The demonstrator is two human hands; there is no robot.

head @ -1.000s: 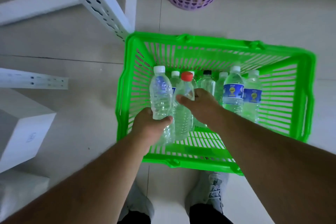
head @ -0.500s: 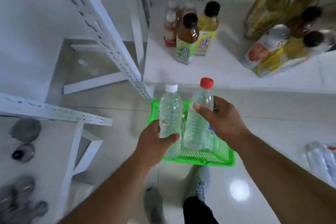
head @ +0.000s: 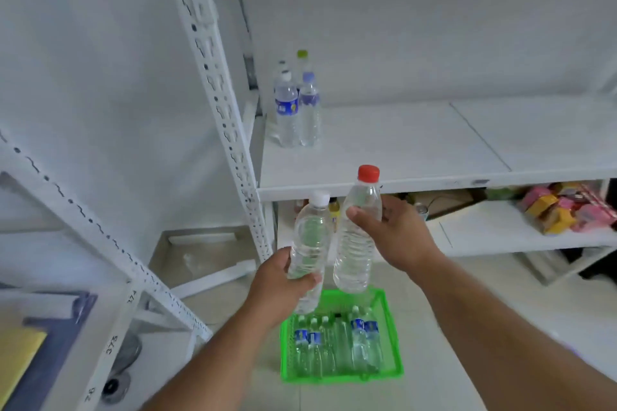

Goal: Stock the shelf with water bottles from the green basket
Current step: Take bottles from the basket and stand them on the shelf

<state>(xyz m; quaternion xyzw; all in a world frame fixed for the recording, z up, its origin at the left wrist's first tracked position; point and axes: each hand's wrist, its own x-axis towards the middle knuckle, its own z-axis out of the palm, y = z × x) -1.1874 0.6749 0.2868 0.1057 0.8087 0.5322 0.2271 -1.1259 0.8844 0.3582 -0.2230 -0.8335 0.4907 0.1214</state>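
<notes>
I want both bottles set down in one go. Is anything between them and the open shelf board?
Nothing visible blocks them. The red-capped bottle and white-capped bottle are held in front of the shelf; its only load, a bottle cluster, stands back left.

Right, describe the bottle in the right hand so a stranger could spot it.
Start at the white shelf; just below its front edge, two hands hold clear bottles. The right hand grips the taller bottle, the only one with a red cap.
</notes>
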